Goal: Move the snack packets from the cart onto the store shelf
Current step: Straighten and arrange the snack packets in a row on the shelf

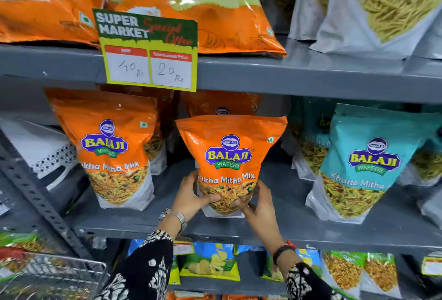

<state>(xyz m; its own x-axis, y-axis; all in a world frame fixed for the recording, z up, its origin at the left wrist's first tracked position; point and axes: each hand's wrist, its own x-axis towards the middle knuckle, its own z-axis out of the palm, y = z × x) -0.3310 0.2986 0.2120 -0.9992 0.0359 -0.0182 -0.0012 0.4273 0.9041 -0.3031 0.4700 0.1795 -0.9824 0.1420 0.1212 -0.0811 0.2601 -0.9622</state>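
Both hands grip the lower part of an orange snack packet (pixel 230 156) standing upright on the grey shelf (pixel 299 223). The left hand (pixel 191 198) curls its fingers around the packet's left bottom edge; the right hand (pixel 259 204) cups the right bottom corner. A teal packet (pixel 366 163) stands well to its right.

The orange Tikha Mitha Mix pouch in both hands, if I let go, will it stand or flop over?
The orange pouch likely stands: its filled base bulges where the left hand and right hand cup it. The flat, empty-looking top may lean, like the tilted neighbouring pouch. The glossy film probably slides easily on the shelf.
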